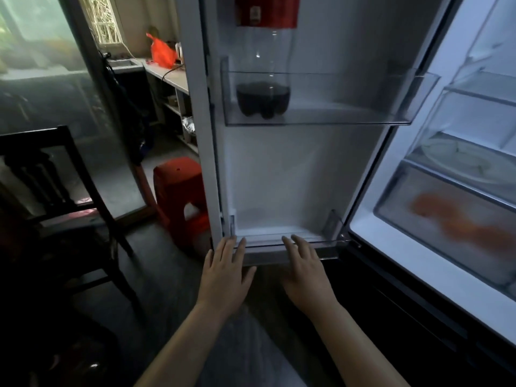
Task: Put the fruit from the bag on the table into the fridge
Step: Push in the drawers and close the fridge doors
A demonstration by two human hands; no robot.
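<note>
While the fridge door (293, 169) stands wide open, a person reaches both bare forearms forward and down from the bottom of the view towards its inner side. The left hand (226, 272) lies palm down, its fingers (229, 248) straight and slightly spread, their tips at the left end of the lower door shelf (268, 254). The right hand (304, 270) mirrors it just beside, palm down and fingers straight, their tips on the shelf's clear front rim. Each grip is flat and open, with nothing held in either hand. The two hands sit near each other, apart, with wrists level.

Higher on the door, the upper door shelf (349, 107) carries a large clear bottle (264, 65) with a red label and a little dark drink at its bottom.

To the right, the lit inside of the fridge (377, 261) shows glass shelves and a clear drawer (413, 236) at the bottom. Blurred orange shapes (458, 222) lie inside that drawer; whether they are fruit cannot be told.

Far back on the left, an orange-red bag (162, 53) sits on a pale tabletop (173, 75), well apart from the hands. A red plastic stool (178, 196) stands on the floor just left of the door, and a dark wooden chair (55, 174) stands further left.
</note>
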